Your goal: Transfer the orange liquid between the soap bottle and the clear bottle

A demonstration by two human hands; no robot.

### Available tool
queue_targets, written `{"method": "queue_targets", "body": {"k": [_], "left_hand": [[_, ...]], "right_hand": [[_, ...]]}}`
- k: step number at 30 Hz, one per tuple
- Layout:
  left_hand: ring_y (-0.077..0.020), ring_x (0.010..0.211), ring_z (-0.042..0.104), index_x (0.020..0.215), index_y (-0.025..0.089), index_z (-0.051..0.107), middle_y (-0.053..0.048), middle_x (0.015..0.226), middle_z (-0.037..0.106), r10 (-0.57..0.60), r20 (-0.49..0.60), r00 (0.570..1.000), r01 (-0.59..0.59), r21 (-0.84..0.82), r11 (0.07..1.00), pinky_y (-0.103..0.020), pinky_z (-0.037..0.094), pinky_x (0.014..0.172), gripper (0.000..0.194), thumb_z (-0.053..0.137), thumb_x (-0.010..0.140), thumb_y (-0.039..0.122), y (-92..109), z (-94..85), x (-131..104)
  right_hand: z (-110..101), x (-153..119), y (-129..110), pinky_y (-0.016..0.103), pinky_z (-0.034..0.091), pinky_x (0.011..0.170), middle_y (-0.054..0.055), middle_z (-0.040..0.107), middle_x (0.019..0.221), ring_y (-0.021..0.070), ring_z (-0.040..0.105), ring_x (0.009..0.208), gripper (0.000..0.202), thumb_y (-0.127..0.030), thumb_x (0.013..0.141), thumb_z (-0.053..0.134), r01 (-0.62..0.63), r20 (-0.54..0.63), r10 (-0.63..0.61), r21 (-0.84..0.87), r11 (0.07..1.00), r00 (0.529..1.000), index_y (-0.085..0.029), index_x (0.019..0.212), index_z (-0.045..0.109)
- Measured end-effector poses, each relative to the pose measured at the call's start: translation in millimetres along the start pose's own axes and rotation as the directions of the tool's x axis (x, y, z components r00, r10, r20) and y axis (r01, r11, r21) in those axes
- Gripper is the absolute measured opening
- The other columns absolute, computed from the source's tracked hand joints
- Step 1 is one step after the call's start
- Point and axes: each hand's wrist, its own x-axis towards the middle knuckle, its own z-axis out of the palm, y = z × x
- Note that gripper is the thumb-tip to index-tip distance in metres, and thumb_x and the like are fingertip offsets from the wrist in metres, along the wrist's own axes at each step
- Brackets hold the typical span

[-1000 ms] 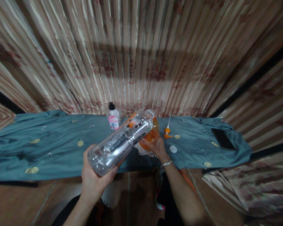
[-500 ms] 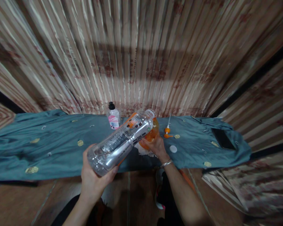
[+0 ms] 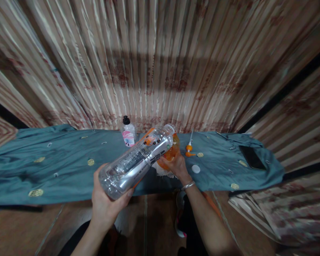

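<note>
My left hand [image 3: 106, 199] grips the base of a large clear plastic bottle [image 3: 136, 160] that is tilted with its open mouth up and to the right. That mouth sits right over an orange bottle [image 3: 172, 151] standing on the teal cloth [image 3: 56, 167]. My right hand [image 3: 176, 165] is wrapped around the orange bottle's lower part, over a bit of white tissue. The clear bottle hides most of the orange one.
A small clear bottle with a black cap and pink label [image 3: 128, 132] stands behind. An orange pump head [image 3: 188, 148] and a white cap [image 3: 195, 169] lie to the right. A black phone [image 3: 252, 157] rests at the far right. A striped curtain hangs behind.
</note>
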Motion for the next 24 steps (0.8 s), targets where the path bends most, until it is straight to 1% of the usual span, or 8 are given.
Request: {"method": "queue_targets", "body": {"k": [4,7,11,15,19,21,24], "left_hand": [[-0.043,0.115,0.089,0.142,0.026,0.063,-0.014,0.128,0.087,0.021,0.002,1.0,-0.021,-0.006,1.0,-0.06,0.074,0.1,0.093,0.107,0.067,0.059,-0.6,-0.4,-0.1],[-0.0434,0.114,0.09,0.142,0.025,0.063,-0.015,0.128,0.087,0.031,0.005,1.0,-0.031,0.013,0.999,-0.06,0.075,0.099,0.093,0.107,0.067,0.058,-1.2,-1.4,1.0],[-0.043,0.114,0.09,0.141,0.025,0.063,-0.015,0.127,0.087,0.047,0.005,0.999,-0.047,0.028,0.999,-0.06,0.074,0.098,0.091,0.106,0.069,0.059,1.5,-0.7,0.9],[-0.0415,0.112,0.089,0.141,0.027,0.064,-0.013,0.126,0.087,0.03,-0.012,0.999,-0.03,0.013,0.999,-0.061,0.074,0.097,0.088,0.106,0.069,0.058,5.0,1.2,-0.3],[-0.045,0.114,0.088,0.141,0.025,0.064,-0.014,0.126,0.086,0.006,-0.018,1.0,-0.006,-0.009,1.0,-0.065,0.073,0.1,0.095,0.108,0.063,0.06,1.9,1.6,0.4],[-0.0459,0.116,0.088,0.142,0.025,0.064,-0.014,0.127,0.085,-0.001,-0.021,1.0,0.001,-0.005,1.0,-0.066,0.072,0.102,0.096,0.108,0.064,0.061,0.5,2.2,0.3],[-0.0452,0.116,0.088,0.142,0.025,0.064,-0.015,0.128,0.085,0.009,-0.028,1.0,-0.009,-0.007,1.0,-0.064,0.073,0.101,0.093,0.106,0.068,0.063,2.7,4.2,-1.4]], "right_hand": [[0.2,-0.9,-2.1,0.061,0.079,0.106,0.019,0.095,0.127,0.0446,0.093,0.122,0.068,-0.054,0.076,0.102,0.001,-0.006,-0.001,-0.009,1.0,1.0,-0.023,0.132,0.078],[0.8,-0.6,-2.4,0.063,0.079,0.106,0.018,0.096,0.125,0.0454,0.093,0.121,0.07,-0.052,0.074,0.103,-0.002,-0.018,0.002,-0.02,1.0,1.0,-0.022,0.131,0.078],[1.7,0.0,-2.3,0.061,0.079,0.105,0.018,0.096,0.125,0.0445,0.094,0.12,0.068,-0.05,0.073,0.103,-0.003,-0.036,0.002,-0.021,1.0,0.999,-0.022,0.129,0.077],[1.6,-0.1,-1.2,0.059,0.08,0.104,0.018,0.096,0.124,0.0435,0.094,0.119,0.066,-0.051,0.073,0.103,0.004,-0.029,-0.004,0.002,1.0,1.0,-0.023,0.127,0.078],[2.3,-0.3,0.0,0.059,0.079,0.104,0.017,0.097,0.125,0.0428,0.094,0.119,0.067,-0.051,0.073,0.105,0.002,-0.032,-0.002,0.001,1.0,0.999,-0.023,0.128,0.078],[2.6,-0.4,-0.4,0.059,0.079,0.104,0.018,0.097,0.126,0.043,0.094,0.119,0.068,-0.048,0.073,0.105,-0.008,-0.044,0.007,-0.005,1.0,0.999,-0.023,0.129,0.077],[2.1,-0.5,-1.9,0.059,0.079,0.105,0.018,0.096,0.127,0.0429,0.094,0.12,0.066,-0.047,0.074,0.104,-0.009,-0.034,0.008,-0.007,1.0,0.999,-0.024,0.13,0.077]]}}
